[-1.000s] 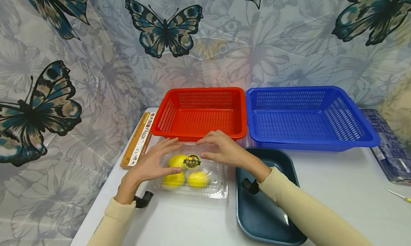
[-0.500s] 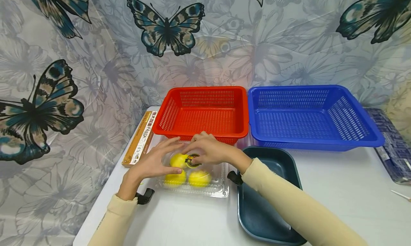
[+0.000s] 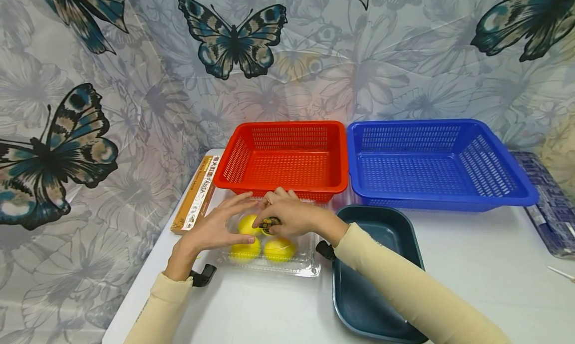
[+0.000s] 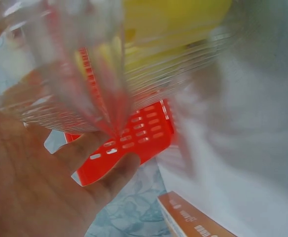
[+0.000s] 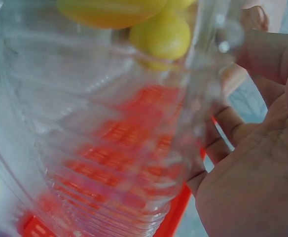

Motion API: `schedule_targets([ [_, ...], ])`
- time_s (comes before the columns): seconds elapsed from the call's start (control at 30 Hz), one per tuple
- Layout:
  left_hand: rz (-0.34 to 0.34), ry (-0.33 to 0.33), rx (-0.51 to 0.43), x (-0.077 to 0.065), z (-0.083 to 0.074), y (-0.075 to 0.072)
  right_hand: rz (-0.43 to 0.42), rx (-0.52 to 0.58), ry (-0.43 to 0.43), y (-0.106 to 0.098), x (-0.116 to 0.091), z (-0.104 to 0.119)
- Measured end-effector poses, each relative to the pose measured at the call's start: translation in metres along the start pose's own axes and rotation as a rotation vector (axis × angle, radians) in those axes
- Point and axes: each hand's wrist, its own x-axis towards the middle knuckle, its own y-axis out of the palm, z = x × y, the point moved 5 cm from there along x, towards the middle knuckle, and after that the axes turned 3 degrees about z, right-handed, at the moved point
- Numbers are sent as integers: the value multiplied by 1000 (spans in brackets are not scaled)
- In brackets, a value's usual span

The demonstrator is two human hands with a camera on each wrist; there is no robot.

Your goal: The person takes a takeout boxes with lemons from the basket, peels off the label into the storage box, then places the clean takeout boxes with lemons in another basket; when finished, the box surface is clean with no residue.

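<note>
Clear plastic box [image 3: 287,270] sits on the desk [image 3: 269,309], looks closed. Three yellow fruits [image 3: 279,249] inside, round label [image 3: 268,225] on top. Just changed: right hand [image 3: 296,216] has shifted inward over the box, fingers now bent around the label. Left hand [image 3: 213,231] stays put at the left side, its grip released, fingers spread. Right grip: can't tell whether it pinches plastic or only touches. Likely meaning: work centres on the box top, nothing opened yet. Red basket [image 3: 289,159] right behind; dark tray [image 3: 375,299] just right; blue basket [image 3: 409,179] beyond that.
</note>
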Motion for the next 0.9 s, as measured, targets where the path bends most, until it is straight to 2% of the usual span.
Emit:
schedule_targets([
  [0.27,2,-9,-11,0,3,1,-38,42,1,-1,-2,-1],
  [0.67,-3,-10,-21,0,3,2,-79,111,-56,-2,-5,-3],
  [0.9,-5,-9,-26,0,0,1,-78,121,-30,-2,-5,-6],
])
